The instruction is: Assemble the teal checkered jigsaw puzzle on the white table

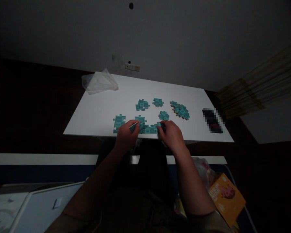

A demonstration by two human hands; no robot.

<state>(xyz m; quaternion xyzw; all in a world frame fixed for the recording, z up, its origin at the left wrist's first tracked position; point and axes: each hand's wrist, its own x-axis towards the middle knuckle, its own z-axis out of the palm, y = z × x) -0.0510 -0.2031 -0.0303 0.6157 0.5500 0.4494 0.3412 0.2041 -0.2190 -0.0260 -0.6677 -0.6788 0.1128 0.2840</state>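
My left hand (127, 134) is closed on a puzzle piece (133, 127), held tilted above the front edge of the white table (92, 116). Fingers bent, my right hand (171, 132) pinches another teal puzzle piece (158, 125) at the right end of a row of pieces (149, 129). Left of my left hand lies a joined teal section (119, 121). Loose pieces form small heaps: one (142, 105) behind my hands, one (158, 102) farther back, one (164, 115) just beyond my right hand, and a larger heap (180, 110) to the right. My fingers partly cover the row.
A clear plastic bag (102, 82) lies at the table's back left corner. A dark, pixelated object (212, 121) sits near the right edge. Below right, an orange box (228, 199) rests beside another plastic bag (203, 170). A wall with sockets (132, 67) stands behind.
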